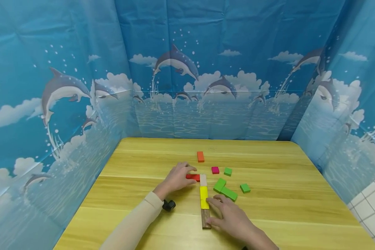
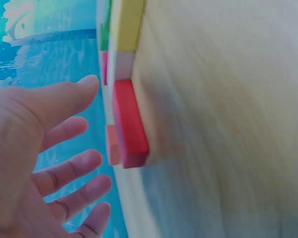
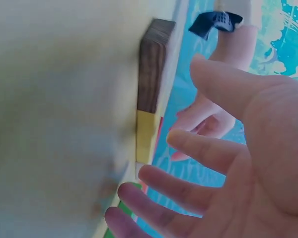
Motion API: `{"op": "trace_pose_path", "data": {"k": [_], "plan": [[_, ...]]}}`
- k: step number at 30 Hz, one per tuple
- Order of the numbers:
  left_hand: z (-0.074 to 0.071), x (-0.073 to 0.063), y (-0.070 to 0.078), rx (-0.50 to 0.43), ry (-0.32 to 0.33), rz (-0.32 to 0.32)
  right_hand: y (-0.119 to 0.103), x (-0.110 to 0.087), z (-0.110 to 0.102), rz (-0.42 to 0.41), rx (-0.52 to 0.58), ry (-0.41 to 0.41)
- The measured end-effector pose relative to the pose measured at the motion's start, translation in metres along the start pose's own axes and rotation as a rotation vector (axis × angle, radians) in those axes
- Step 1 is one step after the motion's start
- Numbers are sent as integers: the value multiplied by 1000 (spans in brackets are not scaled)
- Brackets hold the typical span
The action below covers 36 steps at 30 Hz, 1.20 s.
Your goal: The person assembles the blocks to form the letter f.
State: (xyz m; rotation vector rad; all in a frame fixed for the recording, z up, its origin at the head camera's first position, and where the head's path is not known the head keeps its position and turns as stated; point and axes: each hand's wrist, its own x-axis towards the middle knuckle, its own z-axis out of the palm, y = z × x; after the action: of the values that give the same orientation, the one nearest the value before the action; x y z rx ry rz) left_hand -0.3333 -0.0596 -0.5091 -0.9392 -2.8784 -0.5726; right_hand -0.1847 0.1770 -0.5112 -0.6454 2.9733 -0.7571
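Observation:
A dark brown wooden block (image 1: 206, 219), a yellow block (image 1: 204, 198) and a whitish block (image 1: 203, 180) lie end to end in one line. At the far end, a red block (image 1: 193, 177) extends leftward from the whitish one, forming a corner. My left hand (image 1: 176, 177) hovers around the red block with its fingers spread; the left wrist view shows a gap between them and the block. Beside the yellow and brown blocks is my right hand (image 1: 232, 216), fingers loosely extended and holding nothing. Whether its fingertips touch the row I cannot tell.
Several green blocks (image 1: 229, 193) lie right of the row, with a pink block (image 1: 215, 170) beyond it and an orange block (image 1: 200, 156) farther back. A black device (image 1: 168, 205) is at the left wrist. Dolphin-printed curtains (image 1: 206, 114) surround the wooden table (image 1: 137, 152).

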Motion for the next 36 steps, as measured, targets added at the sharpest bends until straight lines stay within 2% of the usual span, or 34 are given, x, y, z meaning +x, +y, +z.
{"op": "trace_pose_path", "data": {"k": [3,10,16,25,32,36], "plan": [[-3,-4,6,1,11,4,2,4,-5,19,35,45],[-4,-19,24,-38,62,4,13,19,-14,80,41,199],[3,-31,36,-29,76,8,23,32,-24,67,47,274],[17,-44,44,-34,56,34,41,48,-23,102,14,256],[27,-52,43,-38,-53,5,48,55,-18,163,-18,204],[31,-54,45,-59,-94,0,52,59,-17,197,-32,173]]}}
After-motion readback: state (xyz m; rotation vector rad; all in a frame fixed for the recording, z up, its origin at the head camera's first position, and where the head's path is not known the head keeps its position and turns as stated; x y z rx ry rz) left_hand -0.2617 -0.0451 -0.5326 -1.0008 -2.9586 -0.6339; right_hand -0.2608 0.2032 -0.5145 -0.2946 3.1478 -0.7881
